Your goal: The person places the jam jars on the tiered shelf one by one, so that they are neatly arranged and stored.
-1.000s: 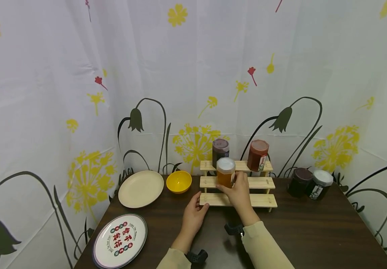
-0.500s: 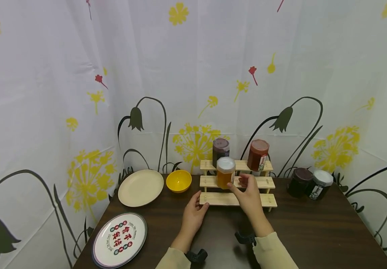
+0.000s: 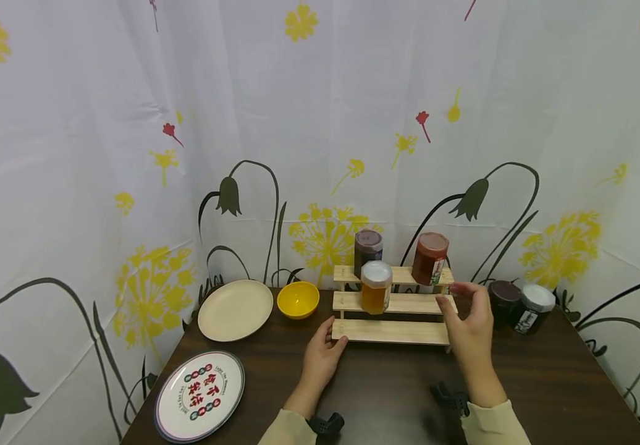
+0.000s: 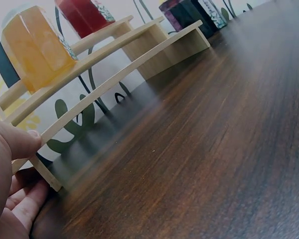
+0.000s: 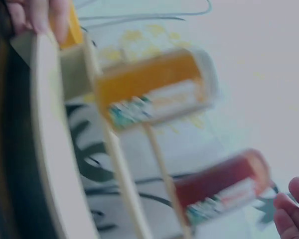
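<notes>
A three-step wooden rack stands on the dark table. My left hand grips the left end of its lowest step, the thumb over the front edge and fingers lower down by the leg. On the middle step, toward the left, sits an amber jar with a whitish lid. A purple-dark jar and a red jar occupy the top step, left and right. My right hand hovers at the rack's right end, thumb and fingers spread around nothing.
Two dark jars, one with a dark lid and one with a white lid, stand right of the rack. Leftward are a yellow bowl, a cream plate and a printed white plate. A patterned curtain hangs behind.
My right hand has let go of the amber jar on the middle step and moved right to the rack's far end. The left hand keeps its hold on the rack.
</notes>
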The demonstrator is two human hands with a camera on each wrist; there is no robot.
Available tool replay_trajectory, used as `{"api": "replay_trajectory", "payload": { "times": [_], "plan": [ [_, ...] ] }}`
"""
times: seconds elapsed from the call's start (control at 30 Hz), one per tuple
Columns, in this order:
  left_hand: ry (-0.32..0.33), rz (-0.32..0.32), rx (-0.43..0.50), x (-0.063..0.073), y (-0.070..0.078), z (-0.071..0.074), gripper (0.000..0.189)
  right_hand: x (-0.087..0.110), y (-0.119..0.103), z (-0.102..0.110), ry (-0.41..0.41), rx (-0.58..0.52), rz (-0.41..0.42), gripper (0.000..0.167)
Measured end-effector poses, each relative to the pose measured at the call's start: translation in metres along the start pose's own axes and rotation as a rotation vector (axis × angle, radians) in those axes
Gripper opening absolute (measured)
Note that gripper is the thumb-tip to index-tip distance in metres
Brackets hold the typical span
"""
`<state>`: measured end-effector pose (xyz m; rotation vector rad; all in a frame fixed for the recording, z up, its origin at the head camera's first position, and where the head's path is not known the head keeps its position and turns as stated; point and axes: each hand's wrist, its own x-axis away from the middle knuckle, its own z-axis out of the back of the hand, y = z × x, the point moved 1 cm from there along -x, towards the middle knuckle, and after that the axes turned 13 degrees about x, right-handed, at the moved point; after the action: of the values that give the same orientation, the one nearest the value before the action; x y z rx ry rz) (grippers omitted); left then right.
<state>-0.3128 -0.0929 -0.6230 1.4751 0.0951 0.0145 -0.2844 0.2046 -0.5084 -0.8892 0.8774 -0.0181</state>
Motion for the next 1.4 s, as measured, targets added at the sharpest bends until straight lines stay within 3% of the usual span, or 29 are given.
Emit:
{"api": "replay_trajectory", "payload": {
  "times": [0.13,0.43,0.67,0.8,0.97,1.1,1.23,1.4],
  "plan": [
    [-0.004,-0.006,-0.001,0.001,-0.001,-0.001,0.060,-0.007,0.009,0.027,0.073,0.032,-0.011,0.045],
    [-0.021,-0.027,-0.005,-0.005,0.001,-0.001,0.060,-0.031,0.027,0.082,0.238,-0.021,-0.027,0.045],
    [-0.016,-0.014,-0.025,-0.003,0.002,0.004,0.061,-0.031,0.039,0.106,0.257,0.081,-0.098,0.053],
    [-0.019,-0.019,-0.024,-0.001,0.003,0.004,0.061,-0.028,0.064,0.112,0.247,0.075,-0.146,0.058],
    [-0.008,-0.023,-0.020,0.000,0.001,0.005,0.061,-0.022,0.128,0.109,0.188,0.013,-0.230,0.069],
    [-0.008,-0.020,-0.024,-0.001,0.000,0.006,0.061,-0.012,0.171,0.102,0.145,-0.155,-0.343,0.076],
    [-0.002,-0.006,-0.027,-0.001,0.001,0.004,0.061,-0.004,0.191,0.096,0.144,-0.308,-0.442,0.081],
    [-0.004,0.008,-0.019,-0.001,0.001,0.001,0.060,-0.002,0.203,0.094,0.121,-0.388,-0.552,0.085]
  ]
}}
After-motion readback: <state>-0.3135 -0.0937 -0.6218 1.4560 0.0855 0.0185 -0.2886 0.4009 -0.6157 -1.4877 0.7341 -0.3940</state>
